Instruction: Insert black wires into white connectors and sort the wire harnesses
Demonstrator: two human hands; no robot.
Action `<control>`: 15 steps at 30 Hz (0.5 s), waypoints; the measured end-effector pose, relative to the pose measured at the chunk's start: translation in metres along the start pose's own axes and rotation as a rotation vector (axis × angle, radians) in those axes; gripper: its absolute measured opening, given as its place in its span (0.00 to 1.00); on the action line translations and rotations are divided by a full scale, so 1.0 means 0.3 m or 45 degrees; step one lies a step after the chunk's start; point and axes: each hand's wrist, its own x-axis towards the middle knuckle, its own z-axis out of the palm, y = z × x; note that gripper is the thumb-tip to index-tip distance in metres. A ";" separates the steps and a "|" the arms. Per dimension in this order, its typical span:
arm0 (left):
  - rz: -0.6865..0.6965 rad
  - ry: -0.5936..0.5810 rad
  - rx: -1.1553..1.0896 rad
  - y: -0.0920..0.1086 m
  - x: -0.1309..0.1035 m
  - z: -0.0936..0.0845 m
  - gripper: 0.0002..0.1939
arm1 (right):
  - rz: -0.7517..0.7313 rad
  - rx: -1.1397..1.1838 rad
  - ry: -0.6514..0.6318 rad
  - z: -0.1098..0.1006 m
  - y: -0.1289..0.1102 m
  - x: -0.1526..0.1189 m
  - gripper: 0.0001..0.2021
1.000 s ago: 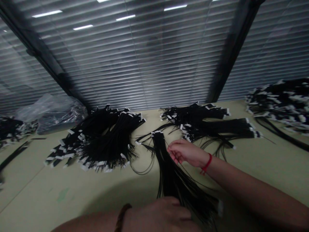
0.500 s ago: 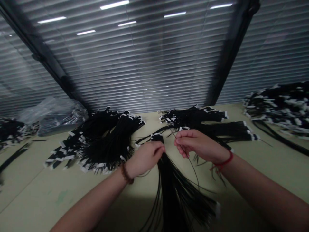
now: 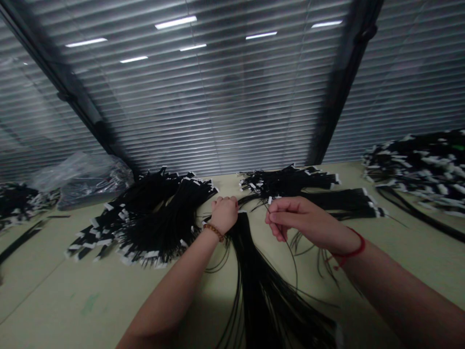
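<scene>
A bundle of thin black wires (image 3: pixel 250 261) runs down the table toward me and fans out at the near end. At its far end is a small white connector (image 3: pixel 242 212). My left hand (image 3: pixel 224 214) is closed right beside that connector, its back toward me; what its fingers grip is hidden. To the right of the bundle, my right hand (image 3: pixel 296 218) pinches a single black wire (image 3: pixel 291 252) between thumb and fingers. The wire's short end sticks up past the fingertips and its length curves down below the hand.
Behind my hands lie a left pile of black wire bundles (image 3: pixel 163 218) with white ends and a right pile (image 3: pixel 286 182). A large heap of bundles (image 3: pixel 421 169) sits far right. A clear plastic bag (image 3: pixel 96 179) stands before the window blinds (image 3: pixel 218 106).
My left hand has moved up and away from me, off the upper wires to beside the connector. My right hand keeps its pinch on the wire, shifting only slightly.
</scene>
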 end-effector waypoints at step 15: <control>0.188 -0.063 -1.192 -0.021 -0.007 -0.151 0.08 | -0.282 0.140 0.536 0.013 -0.064 -0.056 0.04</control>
